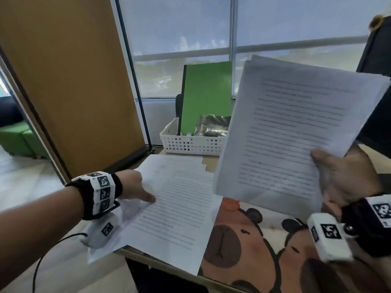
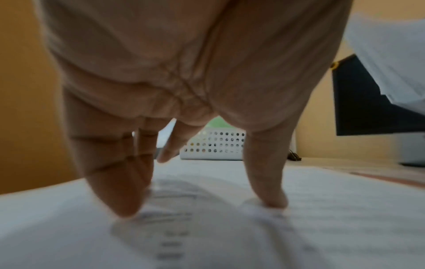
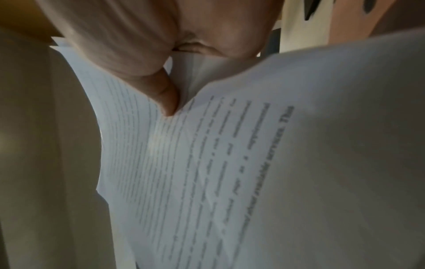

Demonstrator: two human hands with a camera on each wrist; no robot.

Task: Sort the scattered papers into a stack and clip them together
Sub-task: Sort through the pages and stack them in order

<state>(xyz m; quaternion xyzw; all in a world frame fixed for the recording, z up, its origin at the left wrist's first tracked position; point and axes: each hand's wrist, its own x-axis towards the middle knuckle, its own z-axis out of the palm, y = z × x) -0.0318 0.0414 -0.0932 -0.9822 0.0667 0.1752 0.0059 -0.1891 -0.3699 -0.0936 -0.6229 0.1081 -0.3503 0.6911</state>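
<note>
Several printed sheets (image 1: 179, 208) lie loosely overlapped on the desk's left part, and some hang over its front edge. My left hand (image 1: 139, 187) rests on their left side. In the left wrist view its straight fingers (image 2: 124, 196) and thumb press down on the top sheet (image 2: 322, 218). My right hand (image 1: 338, 172) grips a stack of printed papers (image 1: 292, 127) by its lower right corner and holds it tilted in the air above the desk. The right wrist view shows the thumb (image 3: 165, 98) pressed on the stack (image 3: 230, 163), with the other fingers hidden behind it.
A white perforated basket (image 1: 190, 142) at the back holds a green folder (image 1: 207, 92) and a spiral notebook (image 1: 213, 125). An orange partition (image 1: 74, 81) stands on the left and a dark monitor (image 1: 378, 49) on the right. A capybara-print mat (image 1: 254, 240) covers the desk's near right.
</note>
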